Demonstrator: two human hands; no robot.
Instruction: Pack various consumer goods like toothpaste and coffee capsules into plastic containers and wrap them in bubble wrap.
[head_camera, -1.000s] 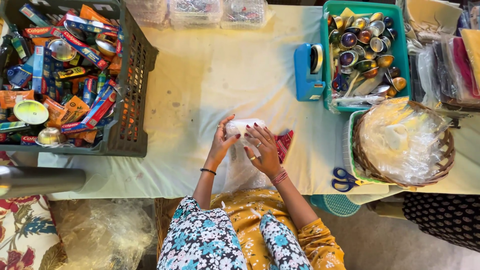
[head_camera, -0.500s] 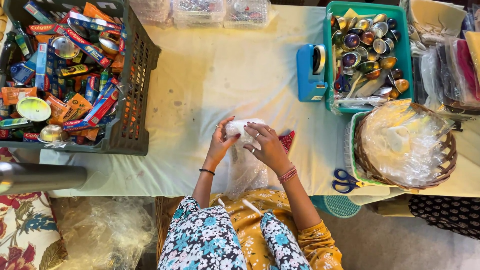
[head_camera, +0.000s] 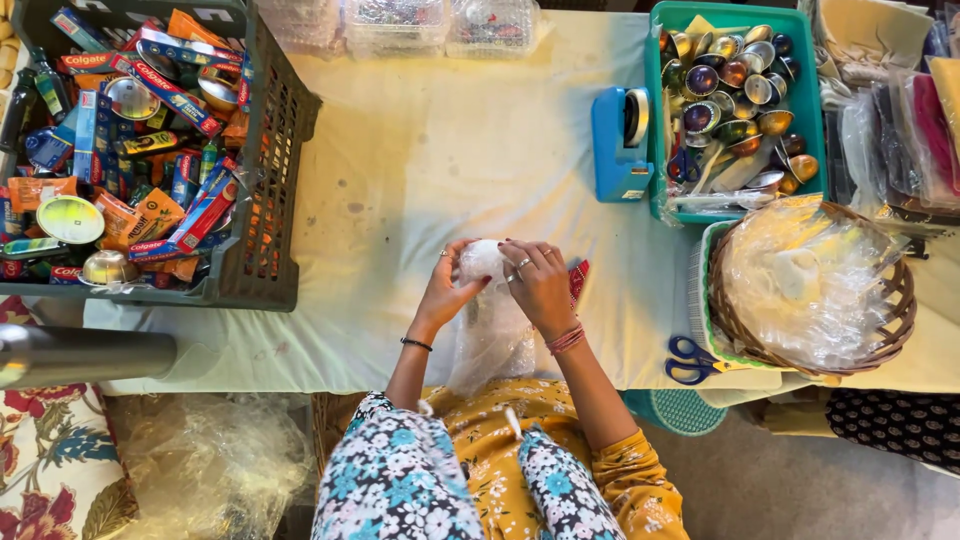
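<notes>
Looking down from the head camera, both hands meet at the near edge of the desk (head_camera: 420, 180), which is covered with a pale cloth. The left hand (head_camera: 447, 290) and the right hand (head_camera: 540, 285) close their fingers (head_camera: 515, 262) around a small white object (head_camera: 482, 258) wrapped in a clear plastic bag (head_camera: 492, 335); the bag's loose end hangs down over the desk edge toward the person's lap. The object sits between the two hands, just above the desk's front edge, near its middle. A dark band circles the left wrist and red bangles the right.

Just right of the right hand a red patterned item (head_camera: 577, 280) lies on the cloth, partly hidden. Well to the left stands a dark plastic crate (head_camera: 270, 200) full of toothpaste boxes and small packets. To the right, a blue tape dispenser (head_camera: 620, 145) stands just beside a teal bin (head_camera: 655, 110) holding small shiny metal bowls. Nearer the front, a wicker basket (head_camera: 900, 300) lined with clear plastic rests in a green tray, and blue-handled scissors (head_camera: 695, 360) lie beside it at the desk edge.
</notes>
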